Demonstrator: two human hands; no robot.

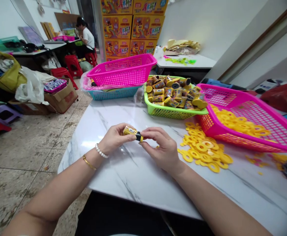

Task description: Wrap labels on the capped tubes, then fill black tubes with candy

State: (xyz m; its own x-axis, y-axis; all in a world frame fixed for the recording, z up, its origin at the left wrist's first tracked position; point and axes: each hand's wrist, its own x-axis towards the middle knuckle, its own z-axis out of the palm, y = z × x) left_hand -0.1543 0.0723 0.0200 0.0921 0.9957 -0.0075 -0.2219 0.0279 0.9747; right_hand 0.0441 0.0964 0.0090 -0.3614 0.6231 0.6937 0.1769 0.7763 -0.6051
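A small yellow bottle with a printed label [130,130] and a black neck lies sideways between my hands, above the white table. My left hand [115,139] is closed around its labelled body. At the other end, the fingertips of my right hand [161,146] pinch the black part and its yellow end. To the right of my right hand lies a loose pile of yellow ring-shaped plastic pieces [202,149]. Behind it, a green basket [175,113] is heaped with similar small yellow bottles [169,91].
A pink basket [251,98] with more yellow pieces stands at right. Another pink basket [121,70] sits over a blue basket [115,94] at the back left. Orange cartons [118,26] are stacked behind. A person [85,36] sits at a far table.
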